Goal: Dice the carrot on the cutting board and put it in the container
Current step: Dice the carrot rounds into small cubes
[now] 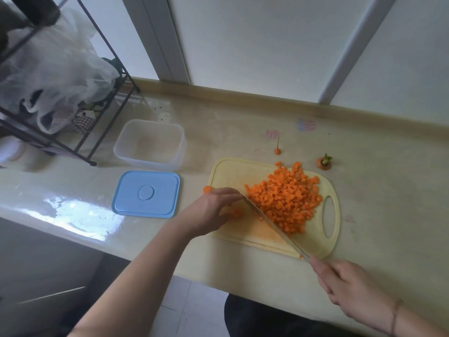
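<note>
A pile of diced carrot (284,200) covers the right half of the pale yellow cutting board (230,173). My right hand (345,285) grips the handle of a knife (274,229), whose blade runs diagonally along the pile's left side. Over the board's left part, my left hand (216,207) has its fingers curled on a blurred carrot piece (235,212) beside the blade's tip. A clear plastic container (150,144) stands empty to the far left, apart from the board.
A blue lid (145,198) lies flat in front of the container. The carrot tip (277,149), the carrot top (325,162) and a loose carrot slice (207,189) lie on the counter. A black wire rack (80,132) with plastic bags stands at far left.
</note>
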`<control>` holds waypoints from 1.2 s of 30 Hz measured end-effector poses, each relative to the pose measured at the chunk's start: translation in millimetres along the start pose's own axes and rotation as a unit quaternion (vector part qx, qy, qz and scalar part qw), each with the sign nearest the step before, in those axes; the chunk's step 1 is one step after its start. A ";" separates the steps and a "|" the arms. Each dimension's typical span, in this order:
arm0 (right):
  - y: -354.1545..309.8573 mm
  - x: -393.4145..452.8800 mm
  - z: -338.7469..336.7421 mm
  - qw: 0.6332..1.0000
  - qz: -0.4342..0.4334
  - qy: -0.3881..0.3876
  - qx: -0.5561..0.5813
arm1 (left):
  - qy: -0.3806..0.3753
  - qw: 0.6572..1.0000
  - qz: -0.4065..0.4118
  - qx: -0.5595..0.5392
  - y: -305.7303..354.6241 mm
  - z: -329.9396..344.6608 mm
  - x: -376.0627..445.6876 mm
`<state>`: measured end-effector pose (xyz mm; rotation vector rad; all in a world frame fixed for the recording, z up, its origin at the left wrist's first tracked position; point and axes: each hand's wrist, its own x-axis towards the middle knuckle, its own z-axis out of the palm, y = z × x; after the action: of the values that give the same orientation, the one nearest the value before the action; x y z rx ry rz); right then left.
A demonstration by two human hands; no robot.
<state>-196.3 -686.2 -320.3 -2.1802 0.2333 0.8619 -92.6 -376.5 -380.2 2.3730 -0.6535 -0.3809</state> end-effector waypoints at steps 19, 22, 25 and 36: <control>-22.6 14.5 10.2 0.988 0.081 -0.080 0.108 | 0.320 0.941 -0.111 0.001 9.2 90.0 -25.3; -29.2 21.2 13.8 0.988 0.079 -0.082 0.105 | 0.336 0.925 -0.173 -0.044 25.1 95.3 -11.3; -32.7 26.8 16.2 0.992 0.066 -0.063 0.085 | 0.344 0.922 -0.171 -0.043 35.4 97.3 -2.7; -34.2 26.2 16.3 0.993 0.064 -0.072 0.070 | 0.355 0.931 -0.074 0.030 19.2 102.3 -9.6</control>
<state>-170.6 -648.3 -324.8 -1.9809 0.3537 1.0394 -150.5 -435.9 -443.9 2.3861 -0.1435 0.4393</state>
